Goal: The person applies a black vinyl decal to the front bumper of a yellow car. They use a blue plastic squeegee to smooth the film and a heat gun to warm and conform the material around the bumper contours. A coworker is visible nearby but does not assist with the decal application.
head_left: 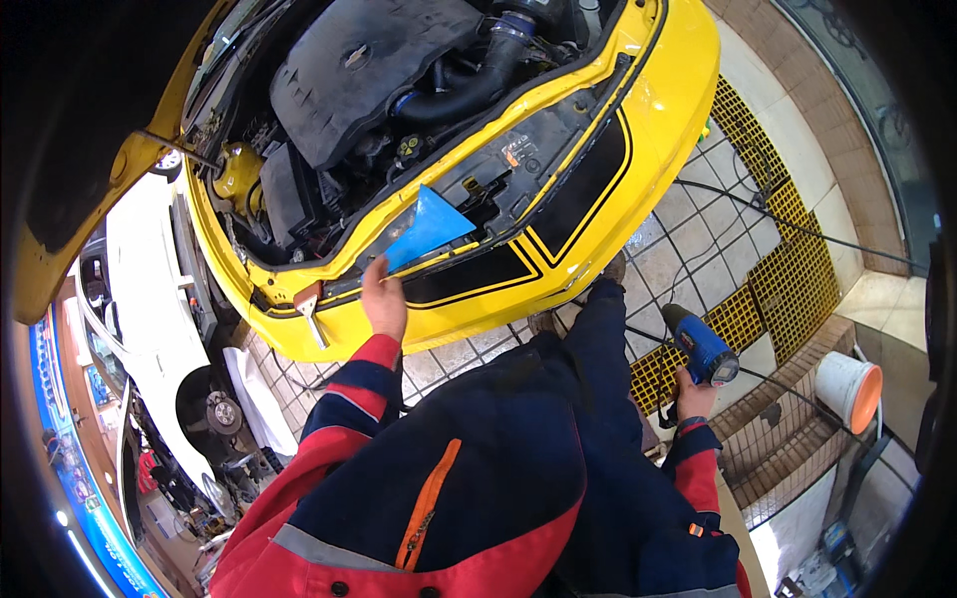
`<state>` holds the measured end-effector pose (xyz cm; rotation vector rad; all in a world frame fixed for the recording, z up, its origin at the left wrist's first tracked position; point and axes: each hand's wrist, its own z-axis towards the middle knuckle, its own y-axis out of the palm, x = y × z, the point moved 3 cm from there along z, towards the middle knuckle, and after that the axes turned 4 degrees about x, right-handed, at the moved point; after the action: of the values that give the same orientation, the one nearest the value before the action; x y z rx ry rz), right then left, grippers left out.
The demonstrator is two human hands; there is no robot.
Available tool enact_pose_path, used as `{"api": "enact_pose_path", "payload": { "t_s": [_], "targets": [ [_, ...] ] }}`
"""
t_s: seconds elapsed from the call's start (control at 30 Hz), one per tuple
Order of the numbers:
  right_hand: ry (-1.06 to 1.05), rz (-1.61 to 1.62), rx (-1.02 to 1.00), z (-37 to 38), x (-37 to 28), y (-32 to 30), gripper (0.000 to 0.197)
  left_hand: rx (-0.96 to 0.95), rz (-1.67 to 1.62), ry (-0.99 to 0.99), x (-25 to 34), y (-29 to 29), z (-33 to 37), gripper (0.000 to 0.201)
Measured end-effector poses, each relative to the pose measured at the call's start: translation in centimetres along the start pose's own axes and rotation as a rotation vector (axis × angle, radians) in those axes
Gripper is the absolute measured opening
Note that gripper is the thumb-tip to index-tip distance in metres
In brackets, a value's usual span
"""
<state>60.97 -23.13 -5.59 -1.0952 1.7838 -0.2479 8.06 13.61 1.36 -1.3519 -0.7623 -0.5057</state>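
Note:
My left hand (384, 301) reaches over the front edge of a yellow car (658, 85) whose hood is up. Its fingers pinch the lower corner of a flat blue triangular piece (431, 231), like a squeegee, which lies over the yellow rim and the black trim. Down at my right side, my right hand (695, 396) is wrapped round the handle of a blue heat gun (704, 347) with a dark nozzle. A scraper (311, 317) with a pale handle rests on the car's front edge, left of my left hand. Black panels (588, 184) with thin outlines cover part of the yellow front.
The engine cover (364, 70) and hoses fill the open bay. Yellow floor grating (788, 299) and a dark cable (797, 227) lie on the right, near a white bucket (842, 391) by a tiled step. On the left stands a white car (150, 309) with a bare wheel hub.

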Motion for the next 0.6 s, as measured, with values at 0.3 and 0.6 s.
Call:
{"api": "enact_pose_path", "payload": {
  "t_s": [0.3,0.6],
  "targets": [
    [-0.151,0.065,-0.096,2.9,-0.3,0.5,0.034,-0.233,0.266,0.422,2.5,1.8,-7.9,0.042],
    [-0.098,-0.063,-0.093,5.3,2.6,-0.1,0.053,-0.262,0.433,0.535,6.0,5.1,-5.3,0.063]
  ]
}}
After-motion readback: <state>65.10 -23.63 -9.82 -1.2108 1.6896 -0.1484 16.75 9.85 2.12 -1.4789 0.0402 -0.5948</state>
